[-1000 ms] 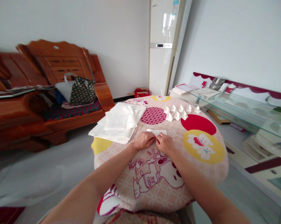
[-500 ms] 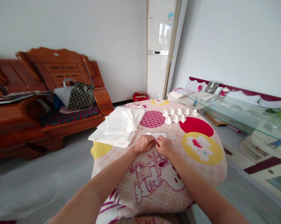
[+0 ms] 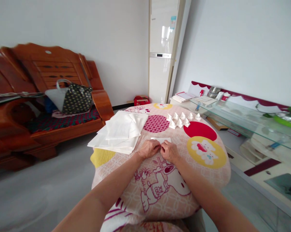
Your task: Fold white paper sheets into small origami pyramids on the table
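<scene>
A small white sheet of paper lies on the patterned tablecloth, its far edge showing beyond my fingers. My left hand is closed over the near left part of it, fingers curled. From the other side my right hand pinches the near edge, and the fingertips of both hands almost meet. The exact fold under the fingers is hidden. Beyond and to the right stand several small pointed folded-paper shapes in two rows. Left of my hands is a stack of white paper sheets, some askew.
The round table wears a cartoon-printed tablecloth. At left is a wooden bench holding a dotted handbag. A glass-topped cabinet with papers and cups runs along the right. A tall white appliance stands in the corner.
The view has shifted slightly, so the surroundings appear a little further left. Both hands stay on the small paper with almost no visible movement.
</scene>
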Demonstrator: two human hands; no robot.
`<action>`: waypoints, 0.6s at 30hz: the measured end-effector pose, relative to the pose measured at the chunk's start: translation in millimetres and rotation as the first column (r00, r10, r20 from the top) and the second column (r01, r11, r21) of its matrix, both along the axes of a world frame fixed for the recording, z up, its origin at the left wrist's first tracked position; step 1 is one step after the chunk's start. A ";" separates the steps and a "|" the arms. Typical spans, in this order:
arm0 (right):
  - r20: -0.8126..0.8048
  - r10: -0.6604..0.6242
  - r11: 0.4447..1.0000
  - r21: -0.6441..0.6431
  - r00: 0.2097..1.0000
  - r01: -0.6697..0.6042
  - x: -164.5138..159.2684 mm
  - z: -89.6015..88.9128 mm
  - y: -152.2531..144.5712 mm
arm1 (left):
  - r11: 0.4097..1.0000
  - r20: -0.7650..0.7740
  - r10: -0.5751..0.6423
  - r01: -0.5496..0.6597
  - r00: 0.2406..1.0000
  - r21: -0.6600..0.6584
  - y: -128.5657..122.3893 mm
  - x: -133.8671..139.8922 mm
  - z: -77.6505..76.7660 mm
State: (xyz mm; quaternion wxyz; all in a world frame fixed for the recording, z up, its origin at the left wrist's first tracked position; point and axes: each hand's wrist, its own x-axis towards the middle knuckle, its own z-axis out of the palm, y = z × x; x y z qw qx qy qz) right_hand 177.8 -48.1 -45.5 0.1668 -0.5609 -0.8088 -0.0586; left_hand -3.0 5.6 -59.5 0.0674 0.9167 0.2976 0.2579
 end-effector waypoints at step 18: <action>0.069 -0.046 0.997 0.069 0.997 0.041 4.4 5.7 -12.7 | 1.000 -0.042 -0.005 0.004 0.999 -0.029 -4.3 4.0 12.9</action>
